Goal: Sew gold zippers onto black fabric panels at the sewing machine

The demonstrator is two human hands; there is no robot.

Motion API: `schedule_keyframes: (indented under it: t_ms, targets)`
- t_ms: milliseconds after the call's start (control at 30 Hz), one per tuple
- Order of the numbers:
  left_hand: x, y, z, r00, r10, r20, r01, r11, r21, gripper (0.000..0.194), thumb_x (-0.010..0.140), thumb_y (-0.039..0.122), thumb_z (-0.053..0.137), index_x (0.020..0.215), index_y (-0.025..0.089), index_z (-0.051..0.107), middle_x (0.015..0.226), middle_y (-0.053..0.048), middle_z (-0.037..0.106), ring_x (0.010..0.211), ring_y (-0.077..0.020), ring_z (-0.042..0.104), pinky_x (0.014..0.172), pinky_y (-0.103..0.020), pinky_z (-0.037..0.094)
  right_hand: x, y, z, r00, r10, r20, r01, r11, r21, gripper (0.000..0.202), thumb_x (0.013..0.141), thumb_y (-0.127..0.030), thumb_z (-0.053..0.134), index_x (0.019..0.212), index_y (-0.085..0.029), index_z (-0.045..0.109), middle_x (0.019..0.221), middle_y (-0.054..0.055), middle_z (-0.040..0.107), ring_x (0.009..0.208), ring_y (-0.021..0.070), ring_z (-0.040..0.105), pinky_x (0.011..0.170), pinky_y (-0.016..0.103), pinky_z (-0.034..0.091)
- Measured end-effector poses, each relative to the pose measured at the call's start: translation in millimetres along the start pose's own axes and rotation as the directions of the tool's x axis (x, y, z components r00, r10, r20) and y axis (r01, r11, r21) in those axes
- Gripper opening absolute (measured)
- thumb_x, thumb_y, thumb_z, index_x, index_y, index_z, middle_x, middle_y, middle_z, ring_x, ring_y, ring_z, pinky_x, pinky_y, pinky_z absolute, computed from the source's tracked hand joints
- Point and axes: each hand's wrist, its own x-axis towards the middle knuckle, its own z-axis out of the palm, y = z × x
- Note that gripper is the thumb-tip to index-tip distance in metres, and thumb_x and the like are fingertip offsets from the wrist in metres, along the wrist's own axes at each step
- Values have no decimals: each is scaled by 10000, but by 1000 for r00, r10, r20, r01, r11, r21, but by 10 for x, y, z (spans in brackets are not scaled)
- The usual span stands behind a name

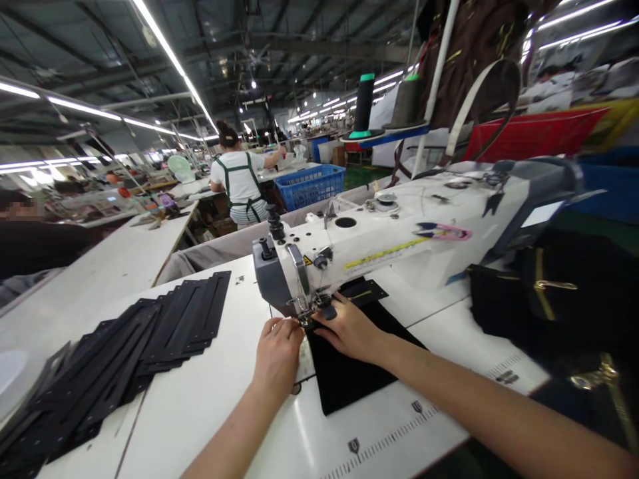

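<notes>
A black fabric piece (344, 382) lies on the white sewing table, its upper end under the needle area of a white sewing machine (359, 243). My right hand (354, 329) grips this fabric just right of the presser foot, thumb and fingers around its edge. To the left of the needle, my left hand (278, 349) is closed with fingertips pinched together; what they hold is hidden. A dark strip with a gold zipper (362, 293) shows behind my right hand.
Overlapping black slotted pieces (150, 339) spread at left. Black items with gold zippers (542, 286) lie at right. Pink-handled thread snips (444, 231) rest on the machine. Behind stand thread cones (364, 106), a blue basket (312, 186) and a person in an apron (242, 176).
</notes>
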Motion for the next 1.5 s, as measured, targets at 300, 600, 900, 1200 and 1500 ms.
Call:
schedule_keyframes:
  t_ms: [300, 600, 900, 1200, 1500]
  targets:
    - [-301, 201, -391, 993, -39, 115, 63, 975, -212, 145, 828, 156, 526, 917, 202, 630, 1010, -47, 659, 967, -233, 584, 915, -460, 386, -840, -685, -455, 965, 163, 207, -146, 985, -95, 708, 697, -392, 667, 1289, -74, 441, 1310, 244, 417, 1063, 369, 512, 861, 490, 440]
    - [-395, 203, -391, 980, -84, 180, 134, 948, -288, 177, 835, 160, 523, 979, 184, 623, 1078, -70, 626, 994, -235, 561, 859, -432, 434, -1162, -809, -360, 1000, -26, 3, 26, 998, -53, 464, 769, -118, 479, 1221, -16, 491, 1235, 202, 516, 1169, 324, 448, 880, 421, 460]
    - [-91, 474, -600, 969, -237, 73, 239, 815, -528, 166, 843, 148, 504, 905, 217, 642, 862, -20, 685, 808, -182, 616, 750, -331, 472, -508, -478, -978, 962, 274, 4, -258, 900, 352, 303, 926, -295, 332, 733, -191, 542, 614, 8, 598, 551, 154, 572, 525, 250, 414]
    - [141, 546, -632, 949, -294, -116, 197, 838, -509, 212, 692, 145, 712, 840, 198, 569, 800, 5, 654, 773, -182, 592, 728, -330, 443, -331, -304, -1059, 999, 3, 41, -9, 988, 152, 259, 915, -203, 347, 897, -185, 604, 787, 47, 660, 712, 186, 620, 633, 283, 450]
    - [259, 420, -580, 975, -206, -87, 148, 886, -439, 125, 686, 121, 711, 701, 212, 626, 715, 38, 673, 702, -155, 616, 666, -286, 425, -512, -932, -898, 878, -210, -430, 194, 978, -81, 217, 872, -99, 418, 984, -127, 602, 896, 113, 656, 835, 231, 585, 752, 379, 452]
